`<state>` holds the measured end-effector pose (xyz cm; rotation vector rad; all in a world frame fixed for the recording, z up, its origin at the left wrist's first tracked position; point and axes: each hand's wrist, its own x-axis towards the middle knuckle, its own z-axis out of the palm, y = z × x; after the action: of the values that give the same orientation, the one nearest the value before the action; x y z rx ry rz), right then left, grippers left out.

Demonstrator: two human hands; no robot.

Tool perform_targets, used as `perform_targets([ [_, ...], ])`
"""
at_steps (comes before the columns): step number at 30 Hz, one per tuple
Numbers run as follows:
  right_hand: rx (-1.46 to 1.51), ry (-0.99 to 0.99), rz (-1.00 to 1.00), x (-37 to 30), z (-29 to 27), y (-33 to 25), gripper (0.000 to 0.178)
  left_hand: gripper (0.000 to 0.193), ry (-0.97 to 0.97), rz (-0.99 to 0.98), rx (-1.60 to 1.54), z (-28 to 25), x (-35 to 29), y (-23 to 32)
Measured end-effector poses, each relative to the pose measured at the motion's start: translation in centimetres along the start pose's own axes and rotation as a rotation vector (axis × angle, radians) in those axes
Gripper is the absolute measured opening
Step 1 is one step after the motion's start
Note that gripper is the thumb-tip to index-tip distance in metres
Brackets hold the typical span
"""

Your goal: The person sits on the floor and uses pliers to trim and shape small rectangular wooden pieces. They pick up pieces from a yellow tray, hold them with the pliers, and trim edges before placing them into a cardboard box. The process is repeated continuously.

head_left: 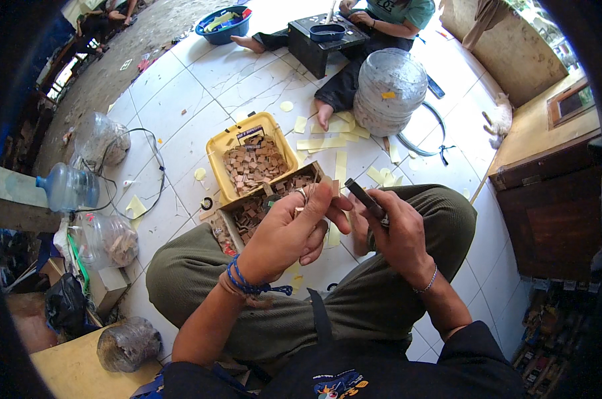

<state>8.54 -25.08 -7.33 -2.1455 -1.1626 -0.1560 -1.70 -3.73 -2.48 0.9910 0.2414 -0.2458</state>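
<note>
My left hand (298, 229) is closed, thumb against fingers, in front of my lap. It pinches a small flat brown piece (335, 187) at its fingertips. Close to its right, my right hand (402, 229) is wrapped around a dark, narrow, bar-shaped hand tool (363, 195), tilted with its far end toward the left hand. The tool's lower part is hidden in the palm, and a small gap separates it from the piece. Under and beyond my left hand stands a wooden box (233, 228) with compartments of small brown pieces. Behind it, a yellow basin (214, 154) holds many similar square pieces.
Yellow strips (322, 143) lie scattered on the white tiles. Across from me a person (397, 20) sits at a low black table (307, 43). A large clear plastic container (391, 93) stands nearby, beside a coiled cable (441, 136). Plastic bottles (71, 187) line the left; a wooden cabinet (547, 186) stands right.
</note>
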Motion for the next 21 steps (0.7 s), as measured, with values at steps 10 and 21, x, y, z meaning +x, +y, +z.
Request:
perform_targets([
  [10,0.053,-0.048,-0.02,-0.6,0.5,0.0,0.035,0.038,0.174,-0.058,-0.108,1.1,-0.2,-0.6],
  [21,0.081,-0.158,-0.378,-2.3,1.0,-3.6,0.042,0.039,0.335,0.179,-0.068,-1.2,0.4,1.4],
])
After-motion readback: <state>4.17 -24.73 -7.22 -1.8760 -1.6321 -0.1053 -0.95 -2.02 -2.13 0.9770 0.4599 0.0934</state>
